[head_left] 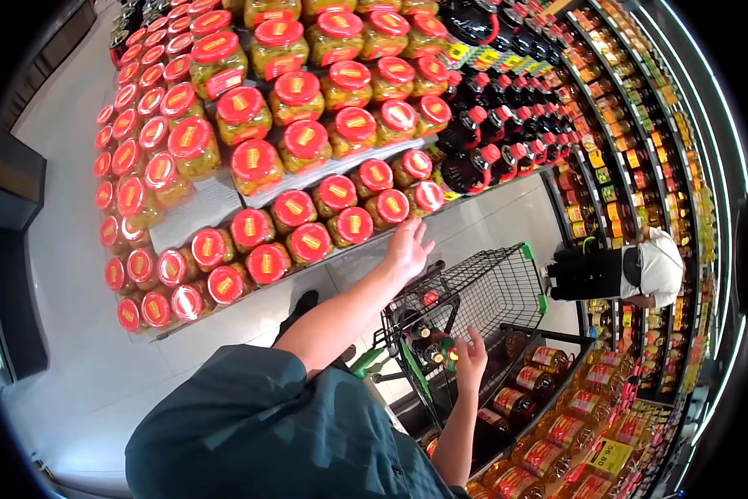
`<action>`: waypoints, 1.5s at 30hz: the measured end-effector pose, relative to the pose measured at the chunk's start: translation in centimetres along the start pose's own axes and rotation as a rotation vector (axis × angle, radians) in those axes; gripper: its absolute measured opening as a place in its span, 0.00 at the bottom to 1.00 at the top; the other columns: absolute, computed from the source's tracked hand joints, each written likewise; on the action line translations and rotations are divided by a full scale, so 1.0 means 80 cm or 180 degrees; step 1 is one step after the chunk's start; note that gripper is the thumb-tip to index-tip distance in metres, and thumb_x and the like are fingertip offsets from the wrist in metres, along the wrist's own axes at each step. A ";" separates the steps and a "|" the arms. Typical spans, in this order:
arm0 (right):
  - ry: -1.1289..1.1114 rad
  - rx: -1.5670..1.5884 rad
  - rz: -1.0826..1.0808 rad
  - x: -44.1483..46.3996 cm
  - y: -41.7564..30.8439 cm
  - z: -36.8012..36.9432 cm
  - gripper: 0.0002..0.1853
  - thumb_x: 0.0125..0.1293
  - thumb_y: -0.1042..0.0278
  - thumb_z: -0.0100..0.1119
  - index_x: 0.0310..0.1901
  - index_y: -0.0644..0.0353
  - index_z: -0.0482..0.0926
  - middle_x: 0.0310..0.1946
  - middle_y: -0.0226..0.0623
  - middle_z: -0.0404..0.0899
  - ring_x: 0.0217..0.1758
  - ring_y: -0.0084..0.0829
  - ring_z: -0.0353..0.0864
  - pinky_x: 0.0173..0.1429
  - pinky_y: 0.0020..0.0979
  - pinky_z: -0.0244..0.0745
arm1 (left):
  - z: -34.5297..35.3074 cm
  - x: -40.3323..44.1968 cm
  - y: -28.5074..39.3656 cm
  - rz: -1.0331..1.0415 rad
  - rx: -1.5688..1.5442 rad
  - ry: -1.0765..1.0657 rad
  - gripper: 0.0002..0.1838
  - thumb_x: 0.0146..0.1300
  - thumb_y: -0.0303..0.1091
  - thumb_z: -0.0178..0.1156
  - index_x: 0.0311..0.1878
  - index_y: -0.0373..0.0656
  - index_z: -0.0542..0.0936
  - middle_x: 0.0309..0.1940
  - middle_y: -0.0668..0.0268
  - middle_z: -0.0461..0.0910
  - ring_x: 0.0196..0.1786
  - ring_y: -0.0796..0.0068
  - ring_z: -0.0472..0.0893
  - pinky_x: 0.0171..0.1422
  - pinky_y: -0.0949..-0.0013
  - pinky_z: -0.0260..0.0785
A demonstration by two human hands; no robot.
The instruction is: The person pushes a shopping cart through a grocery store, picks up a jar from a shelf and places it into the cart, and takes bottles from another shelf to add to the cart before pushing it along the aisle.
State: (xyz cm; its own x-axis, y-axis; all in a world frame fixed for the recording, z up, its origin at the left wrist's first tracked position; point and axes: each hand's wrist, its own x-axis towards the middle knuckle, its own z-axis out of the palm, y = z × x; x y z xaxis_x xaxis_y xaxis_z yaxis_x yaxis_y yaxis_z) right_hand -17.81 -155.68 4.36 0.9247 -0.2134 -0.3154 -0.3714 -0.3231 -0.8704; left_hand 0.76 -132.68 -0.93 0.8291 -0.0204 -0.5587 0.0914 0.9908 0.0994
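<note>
My left hand (407,251) reaches toward the lower edge of a stacked display. Its fingers are spread, nothing shows in them, and the fingertips are just below a red-lidded jar (428,196). Whether they touch it I cannot tell. My right hand (471,361) is raised beside the shopping cart (495,287), fingers apart and holding nothing visible. Inside the cart, near its handle end, lie several bottles (424,331) and a red-lidded item (430,297).
Rows of red-lidded jars (306,140) fill the upper left. Dark red-capped bottles (470,170) stand beside them. Large oil bottles (567,432) are at lower right. A person in a white top (662,266) is by the far shelves (619,158). Grey floor (83,349) spreads at left.
</note>
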 end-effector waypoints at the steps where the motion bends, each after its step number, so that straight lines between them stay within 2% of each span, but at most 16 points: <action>1: 0.0013 0.0105 -0.0111 -0.008 0.049 -0.026 0.24 0.74 0.71 0.61 0.68 0.72 0.71 0.38 0.31 0.84 0.37 0.17 0.79 0.41 0.19 0.73 | -0.001 -0.001 0.000 0.0014 0.0042 -0.0065 0.24 0.76 0.42 0.53 0.71 0.46 0.66 0.78 0.70 0.62 0.83 0.71 0.54 0.85 0.37 0.35; 5: 0.0242 -0.0101 -0.0111 -0.081 0.164 -0.094 0.20 0.71 0.73 0.62 0.62 0.71 0.77 0.39 0.31 0.83 0.39 0.18 0.78 0.42 0.23 0.74 | -0.011 0.000 -0.002 0.0191 0.0030 0.0026 0.21 0.78 0.39 0.50 0.69 0.42 0.67 0.74 0.70 0.68 0.84 0.72 0.53 0.86 0.38 0.36; 7: 0.0241 -0.0601 0.0106 -0.126 0.187 -0.115 0.21 0.68 0.69 0.66 0.60 0.69 0.79 0.41 0.36 0.86 0.40 0.20 0.81 0.46 0.25 0.77 | -0.016 -0.005 -0.002 0.0260 0.0099 -0.0007 0.23 0.78 0.39 0.49 0.71 0.40 0.66 0.77 0.68 0.64 0.84 0.72 0.51 0.86 0.41 0.36; 10: 0.0097 -0.1402 0.0012 -0.174 0.241 -0.133 0.26 0.66 0.58 0.69 0.60 0.66 0.80 0.49 0.51 0.86 0.50 0.40 0.87 0.56 0.35 0.80 | -0.023 -0.031 -0.016 0.0320 0.0413 -0.0016 0.26 0.78 0.37 0.48 0.75 0.40 0.62 0.80 0.66 0.59 0.85 0.71 0.51 0.87 0.42 0.37; 12: -0.0009 -0.1328 0.0222 -0.195 0.253 -0.138 0.29 0.65 0.51 0.70 0.59 0.66 0.81 0.53 0.54 0.85 0.57 0.49 0.85 0.61 0.42 0.79 | -0.026 -0.072 -0.037 0.0373 0.0859 -0.0056 0.28 0.77 0.37 0.49 0.77 0.43 0.60 0.79 0.62 0.60 0.83 0.65 0.56 0.85 0.40 0.43; 14: -0.0072 -0.1911 -0.0395 -0.206 0.264 -0.144 0.31 0.62 0.47 0.71 0.58 0.63 0.81 0.55 0.51 0.84 0.59 0.51 0.82 0.65 0.46 0.75 | -0.056 -0.095 -0.059 0.0173 0.1244 -0.0291 0.28 0.76 0.38 0.52 0.76 0.43 0.62 0.77 0.59 0.64 0.81 0.62 0.60 0.83 0.39 0.49; 15: -0.0135 -0.2124 -0.0321 -0.206 0.247 -0.143 0.31 0.61 0.46 0.72 0.58 0.61 0.81 0.56 0.48 0.84 0.60 0.50 0.81 0.66 0.46 0.74 | -0.070 -0.110 -0.072 0.0072 0.1525 -0.0300 0.29 0.75 0.38 0.54 0.76 0.43 0.64 0.75 0.58 0.66 0.79 0.62 0.63 0.81 0.40 0.53; 18: -0.0162 -0.2439 -0.0298 -0.206 0.254 -0.159 0.33 0.58 0.47 0.73 0.60 0.60 0.80 0.59 0.46 0.82 0.62 0.49 0.79 0.66 0.45 0.73 | -0.107 -0.165 -0.112 0.0208 0.3524 -0.0520 0.27 0.76 0.44 0.55 0.72 0.40 0.71 0.66 0.58 0.77 0.71 0.61 0.74 0.76 0.46 0.63; 20: 0.0087 -0.2373 -0.0230 -0.200 0.289 -0.169 0.29 0.57 0.52 0.74 0.58 0.58 0.83 0.57 0.42 0.84 0.59 0.46 0.82 0.65 0.45 0.75 | -0.152 -0.180 -0.125 0.0503 0.5363 -0.1312 0.24 0.76 0.46 0.56 0.66 0.41 0.77 0.64 0.55 0.79 0.70 0.59 0.75 0.72 0.50 0.67; 22: -0.0040 -0.2277 -0.0061 -0.193 0.295 -0.175 0.23 0.57 0.53 0.74 0.52 0.56 0.87 0.54 0.41 0.86 0.57 0.46 0.84 0.63 0.44 0.77 | -0.165 -0.208 -0.128 0.1672 0.7201 -0.2347 0.26 0.73 0.50 0.58 0.64 0.41 0.79 0.62 0.56 0.80 0.68 0.56 0.76 0.72 0.52 0.66; 24: 0.0048 -0.2239 -0.0128 -0.189 0.304 -0.171 0.18 0.58 0.51 0.74 0.45 0.53 0.90 0.50 0.39 0.88 0.52 0.46 0.86 0.60 0.43 0.80 | -0.184 -0.224 -0.122 0.2402 0.8087 -0.2960 0.30 0.69 0.55 0.61 0.64 0.42 0.80 0.58 0.56 0.83 0.65 0.52 0.77 0.74 0.53 0.64; 25: 0.0175 -0.2127 -0.0134 -0.190 0.305 -0.170 0.18 0.59 0.51 0.73 0.44 0.54 0.90 0.49 0.38 0.88 0.50 0.45 0.87 0.57 0.42 0.81 | -0.184 -0.223 -0.118 0.1890 0.8315 -0.3077 0.33 0.66 0.61 0.63 0.62 0.42 0.82 0.55 0.58 0.84 0.65 0.54 0.76 0.74 0.53 0.61; 28: 0.0259 -0.2110 -0.0013 -0.185 0.295 -0.173 0.17 0.60 0.49 0.73 0.40 0.55 0.90 0.41 0.37 0.89 0.43 0.44 0.88 0.47 0.41 0.83 | -0.180 -0.214 -0.125 0.1531 0.8170 -0.2642 0.35 0.63 0.64 0.65 0.59 0.42 0.84 0.55 0.58 0.84 0.67 0.57 0.74 0.73 0.53 0.61; 33: 0.0193 -0.2195 -0.0075 -0.165 0.289 -0.185 0.18 0.61 0.44 0.71 0.36 0.52 0.91 0.35 0.35 0.88 0.38 0.44 0.87 0.44 0.41 0.82 | -0.162 -0.204 -0.135 0.1664 0.8616 -0.3191 0.37 0.50 0.67 0.72 0.52 0.45 0.88 0.48 0.64 0.87 0.59 0.60 0.78 0.70 0.56 0.64; 37: 0.0043 -0.2249 0.0028 -0.145 0.281 -0.198 0.18 0.62 0.42 0.69 0.38 0.47 0.91 0.33 0.36 0.88 0.40 0.44 0.87 0.46 0.43 0.82 | -0.155 -0.182 -0.144 0.1528 0.8772 -0.2980 0.31 0.49 0.64 0.75 0.50 0.51 0.90 0.45 0.67 0.88 0.58 0.61 0.78 0.67 0.56 0.67; 45: 0.0188 -0.2304 -0.0213 -0.089 0.285 -0.219 0.16 0.59 0.42 0.71 0.36 0.46 0.92 0.30 0.36 0.88 0.35 0.44 0.87 0.43 0.43 0.82 | -0.123 -0.144 -0.171 0.1501 0.8914 -0.2976 0.29 0.51 0.64 0.73 0.47 0.51 0.90 0.43 0.68 0.89 0.55 0.61 0.78 0.64 0.59 0.68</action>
State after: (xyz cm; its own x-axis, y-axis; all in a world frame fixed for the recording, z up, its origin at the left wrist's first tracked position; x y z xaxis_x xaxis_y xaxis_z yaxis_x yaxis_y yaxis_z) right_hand -34.29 -177.69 -6.59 0.9488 -0.2147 -0.2316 -0.2957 -0.8616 -0.4126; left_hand -15.51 -144.72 -3.96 0.7640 -0.6143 -0.1972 -0.5511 -0.7803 0.2957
